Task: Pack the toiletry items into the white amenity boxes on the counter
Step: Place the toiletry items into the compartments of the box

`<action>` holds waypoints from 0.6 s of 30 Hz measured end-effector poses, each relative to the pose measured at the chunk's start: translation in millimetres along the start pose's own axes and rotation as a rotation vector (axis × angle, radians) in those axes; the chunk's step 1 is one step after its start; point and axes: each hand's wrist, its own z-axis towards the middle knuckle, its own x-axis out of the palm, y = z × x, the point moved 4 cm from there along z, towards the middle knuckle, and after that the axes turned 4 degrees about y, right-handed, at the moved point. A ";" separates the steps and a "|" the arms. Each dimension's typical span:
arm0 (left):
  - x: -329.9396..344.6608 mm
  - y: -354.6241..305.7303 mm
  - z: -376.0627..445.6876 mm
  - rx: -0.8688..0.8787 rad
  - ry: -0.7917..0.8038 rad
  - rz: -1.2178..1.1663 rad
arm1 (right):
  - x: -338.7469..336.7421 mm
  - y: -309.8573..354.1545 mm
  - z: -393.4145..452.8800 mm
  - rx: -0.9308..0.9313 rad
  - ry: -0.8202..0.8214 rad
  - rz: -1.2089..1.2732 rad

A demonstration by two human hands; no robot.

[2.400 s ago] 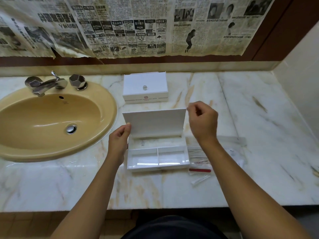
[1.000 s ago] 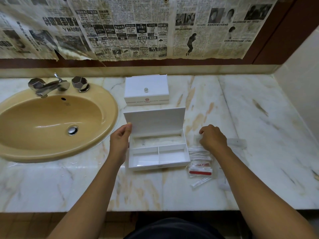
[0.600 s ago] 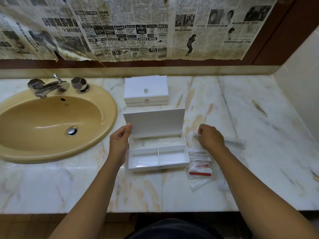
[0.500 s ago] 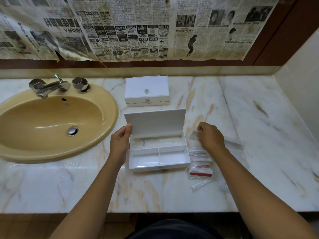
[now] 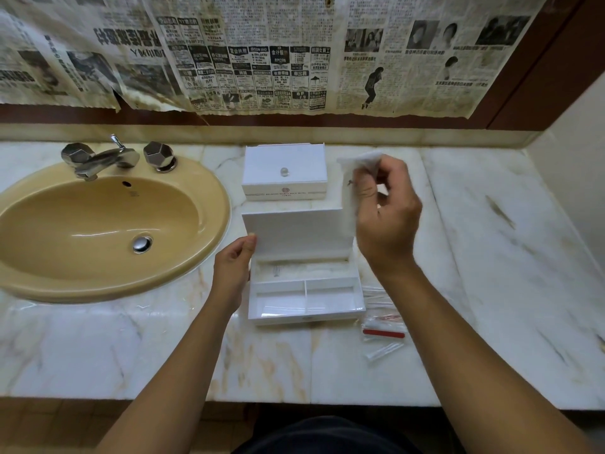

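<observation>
An open white amenity box (image 5: 306,301) sits on the marble counter (image 5: 491,257), its lid standing upright and its front compartments bare. My left hand (image 5: 234,267) holds the lid's left edge between thumb and fingers. My right hand (image 5: 388,214) is raised above the box's right side and pinches a clear plastic packet (image 5: 355,178) with something white inside. Behind stands a second white amenity box (image 5: 284,172), closed, with a small knob on top. Several clear-wrapped toiletry items (image 5: 381,326), one with a red strip, lie right of the open box.
A yellow-beige sink (image 5: 98,224) with a chrome tap (image 5: 98,157) takes up the counter's left part. Newspaper sheets (image 5: 262,50) cover the mirror behind. A pale wall (image 5: 576,175) borders the counter on the right. The counter's front edge runs below my forearms.
My right hand went down to the packets beside the box, took hold of a clear one and lifted it above the box's right side. My left hand stayed on the lid.
</observation>
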 end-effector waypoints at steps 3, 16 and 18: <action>-0.4 0.3 0.7 0.003 0.009 -0.004 | 26.6 7.4 -17.6 -0.017 0.192 0.084; -3.5 2.5 2.3 -0.039 0.089 -0.048 | 105.0 -53.9 -97.0 0.137 0.974 -0.561; -3.2 1.5 1.5 -0.044 0.094 -0.053 | 108.9 -54.2 -97.4 0.193 1.016 -0.611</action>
